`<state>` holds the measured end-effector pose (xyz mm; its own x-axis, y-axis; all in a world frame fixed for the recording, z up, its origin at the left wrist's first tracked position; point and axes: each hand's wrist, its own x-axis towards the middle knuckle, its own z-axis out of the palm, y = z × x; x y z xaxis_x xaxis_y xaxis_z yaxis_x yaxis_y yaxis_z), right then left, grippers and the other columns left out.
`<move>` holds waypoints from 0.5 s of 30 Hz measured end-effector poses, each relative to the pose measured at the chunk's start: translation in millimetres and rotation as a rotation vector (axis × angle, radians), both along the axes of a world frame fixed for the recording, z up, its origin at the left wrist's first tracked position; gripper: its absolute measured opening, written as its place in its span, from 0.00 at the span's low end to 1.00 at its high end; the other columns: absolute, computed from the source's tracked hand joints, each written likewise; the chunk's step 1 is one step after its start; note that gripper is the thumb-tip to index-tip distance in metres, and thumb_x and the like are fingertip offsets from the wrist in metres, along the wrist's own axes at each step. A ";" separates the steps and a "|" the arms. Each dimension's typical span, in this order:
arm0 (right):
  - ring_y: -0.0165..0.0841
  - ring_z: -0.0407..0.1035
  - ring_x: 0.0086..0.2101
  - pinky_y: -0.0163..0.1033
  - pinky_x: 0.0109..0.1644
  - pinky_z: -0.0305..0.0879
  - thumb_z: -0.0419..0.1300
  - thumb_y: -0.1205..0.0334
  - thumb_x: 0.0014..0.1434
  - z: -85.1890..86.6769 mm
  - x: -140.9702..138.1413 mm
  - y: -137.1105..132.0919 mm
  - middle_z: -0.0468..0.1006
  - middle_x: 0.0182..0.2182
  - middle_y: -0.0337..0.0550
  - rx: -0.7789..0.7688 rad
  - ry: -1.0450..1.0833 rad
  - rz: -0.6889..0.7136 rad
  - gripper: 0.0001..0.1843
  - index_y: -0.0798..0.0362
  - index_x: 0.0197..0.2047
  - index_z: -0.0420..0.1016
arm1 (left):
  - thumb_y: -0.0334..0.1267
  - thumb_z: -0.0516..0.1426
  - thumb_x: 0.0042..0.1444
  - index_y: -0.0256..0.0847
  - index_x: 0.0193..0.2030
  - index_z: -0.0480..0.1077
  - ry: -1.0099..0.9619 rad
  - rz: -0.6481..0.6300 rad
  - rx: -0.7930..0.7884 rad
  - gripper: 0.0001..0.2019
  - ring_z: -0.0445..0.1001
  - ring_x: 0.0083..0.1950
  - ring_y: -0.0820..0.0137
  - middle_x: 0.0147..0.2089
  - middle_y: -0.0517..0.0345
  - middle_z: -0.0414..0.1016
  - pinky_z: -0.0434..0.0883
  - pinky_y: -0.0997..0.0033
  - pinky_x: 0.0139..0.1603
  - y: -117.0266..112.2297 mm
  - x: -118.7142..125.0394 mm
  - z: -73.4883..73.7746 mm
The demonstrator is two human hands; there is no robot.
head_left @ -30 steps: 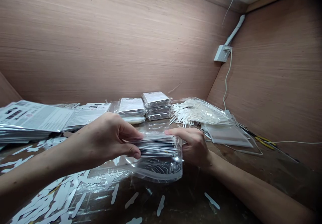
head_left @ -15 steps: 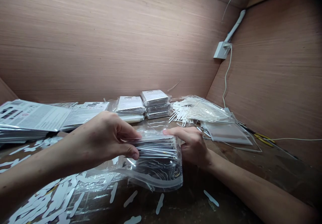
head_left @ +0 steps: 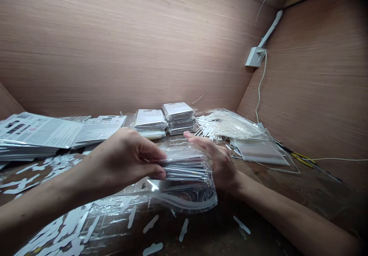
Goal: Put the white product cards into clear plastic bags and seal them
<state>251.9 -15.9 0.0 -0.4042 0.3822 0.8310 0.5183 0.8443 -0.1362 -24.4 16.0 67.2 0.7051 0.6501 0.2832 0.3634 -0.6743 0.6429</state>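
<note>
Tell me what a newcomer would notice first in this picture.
Both hands at the centre: the left hand pinches a stack of thin packets with a clear zip bag showing beneath, and the right hand lies open against the stack's right end. White strips litter the table at front left; a heap of white sticks lies behind, to the right.

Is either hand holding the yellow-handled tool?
No, the yellow-handled tool lies by the right wall; left hand and right hand are on the packet stack.

Left hand [head_left: 126, 160] pinching a stack of thin packets [head_left: 186, 168] at its near end, right hand [head_left: 222, 164] fingers stretched along the far end, clear zip bag [head_left: 192, 200] just beneath, white paper strips [head_left: 151, 223] scattered across the table [head_left: 287, 189]
</note>
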 end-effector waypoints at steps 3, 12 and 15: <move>0.43 0.79 0.53 0.50 0.57 0.78 0.69 0.65 0.59 0.1 -6.1 -3.6 0.82 0.54 0.57 -0.041 0.006 0.093 0.25 0.55 0.59 0.72 | 0.40 0.69 0.53 0.43 0.37 0.86 0.065 0.047 0.077 0.06 0.74 0.24 0.73 0.24 0.61 0.80 0.64 0.77 0.21 -6.9 9.9 -4.0; 0.42 0.82 0.48 0.49 0.54 0.78 0.67 0.69 0.62 -2.6 -15.2 -9.6 0.86 0.44 0.51 0.012 0.017 0.131 0.13 0.52 0.50 0.77 | 0.28 0.64 0.52 0.40 0.31 0.83 0.027 0.136 0.299 0.05 0.75 0.26 0.73 0.25 0.61 0.80 0.68 0.73 0.30 -19.3 25.2 -17.9; 0.41 0.82 0.48 0.47 0.52 0.78 0.66 0.68 0.62 -2.6 -16.5 -10.6 0.86 0.44 0.51 0.016 -0.046 0.118 0.14 0.52 0.51 0.77 | 0.34 0.69 0.49 0.43 0.43 0.84 0.069 0.057 0.300 0.12 0.80 0.34 0.67 0.37 0.57 0.86 0.71 0.70 0.36 -14.5 20.8 -10.1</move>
